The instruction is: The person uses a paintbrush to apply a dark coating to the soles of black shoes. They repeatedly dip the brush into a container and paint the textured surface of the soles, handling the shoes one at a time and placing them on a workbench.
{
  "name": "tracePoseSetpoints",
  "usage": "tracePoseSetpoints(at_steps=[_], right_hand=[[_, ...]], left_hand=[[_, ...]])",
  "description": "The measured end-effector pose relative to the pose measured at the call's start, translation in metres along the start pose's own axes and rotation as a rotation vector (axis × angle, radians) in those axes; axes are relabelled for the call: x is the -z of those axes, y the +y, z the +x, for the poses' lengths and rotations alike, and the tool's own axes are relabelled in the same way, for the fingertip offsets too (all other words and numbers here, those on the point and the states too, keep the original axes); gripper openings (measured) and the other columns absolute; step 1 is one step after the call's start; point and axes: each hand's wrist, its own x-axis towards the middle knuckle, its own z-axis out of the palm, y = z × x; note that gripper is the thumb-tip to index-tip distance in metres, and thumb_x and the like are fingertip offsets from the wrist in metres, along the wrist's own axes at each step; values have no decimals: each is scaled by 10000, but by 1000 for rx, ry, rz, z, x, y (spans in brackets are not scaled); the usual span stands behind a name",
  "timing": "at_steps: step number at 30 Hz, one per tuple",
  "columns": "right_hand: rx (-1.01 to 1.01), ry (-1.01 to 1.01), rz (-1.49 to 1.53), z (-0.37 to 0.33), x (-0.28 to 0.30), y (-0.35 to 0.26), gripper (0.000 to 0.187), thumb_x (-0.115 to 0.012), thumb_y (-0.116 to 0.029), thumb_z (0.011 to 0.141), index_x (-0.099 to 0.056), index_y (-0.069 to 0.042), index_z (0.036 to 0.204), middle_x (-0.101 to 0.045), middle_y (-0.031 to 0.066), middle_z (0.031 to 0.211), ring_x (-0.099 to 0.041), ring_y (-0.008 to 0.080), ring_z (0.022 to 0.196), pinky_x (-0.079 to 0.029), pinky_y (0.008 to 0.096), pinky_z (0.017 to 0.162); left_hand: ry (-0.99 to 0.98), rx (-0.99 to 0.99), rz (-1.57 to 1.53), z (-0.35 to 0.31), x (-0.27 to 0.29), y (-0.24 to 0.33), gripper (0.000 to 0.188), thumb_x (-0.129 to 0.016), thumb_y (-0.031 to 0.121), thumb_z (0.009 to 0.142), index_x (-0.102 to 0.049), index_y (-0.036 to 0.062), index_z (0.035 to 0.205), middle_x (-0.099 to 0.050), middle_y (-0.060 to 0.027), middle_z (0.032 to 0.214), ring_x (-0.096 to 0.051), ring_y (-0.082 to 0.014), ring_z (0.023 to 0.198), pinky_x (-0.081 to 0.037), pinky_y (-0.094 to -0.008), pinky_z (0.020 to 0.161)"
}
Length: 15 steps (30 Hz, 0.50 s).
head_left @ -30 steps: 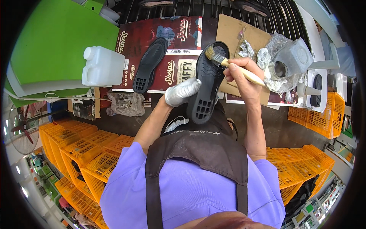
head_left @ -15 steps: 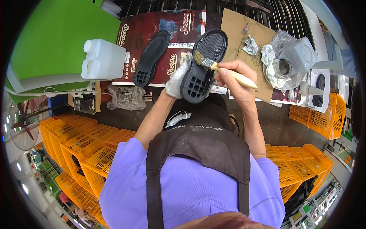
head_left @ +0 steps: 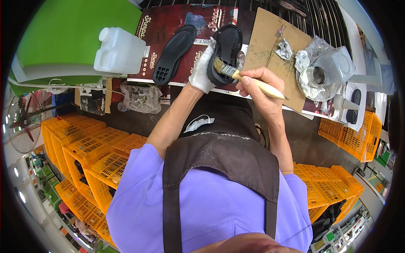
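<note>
My left hand, in a white glove, grips a black shoe sole along its left edge, with one finger stretched along the rim. The sole's toe end points away from me over the red printed cardboard. My right hand is bare and closed around the pale handle of a paintbrush. Its bristles are at the near, heel part of the sole, which brush and hand partly hide. Left of my gloved hand, a second black sole lies on the cardboard.
A white jug stands at left by a green surface. On the right are brown cardboard, a clear plastic container lying in crumpled wrapping, and a nozzle bottle. Orange crates are stacked behind on both sides.
The held sole has moved away from me and tilted, lower over the cardboard. The brush bristles have shifted from the sole's middle toward its heel.
</note>
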Motion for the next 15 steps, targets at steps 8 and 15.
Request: tracePoseSetpoints(at_steps=[8, 15], right_hand=[[-2, -98, -11, -2, 1, -11, 117, -610, -62, 826, -611, 36, 892, -630, 69, 713, -591, 82, 607, -478, 187, 541], [-45, -176, 2, -2, 5, -19, 112, -616, -58, 815, -613, 31, 882, -642, 78, 718, -598, 85, 598, -482, 185, 534]], left_hand=[[43, 80, 118, -7, -2, 4, 432, -333, 340, 947, -455, 33, 1224, -549, -148, 1155, -577, -248, 997, -486, -368, 860], [241, 352, 143, -17, -20, 11, 352, -361, 344, 933, -511, 78, 1107, -622, -85, 946, -620, -196, 701, -521, -366, 505]])
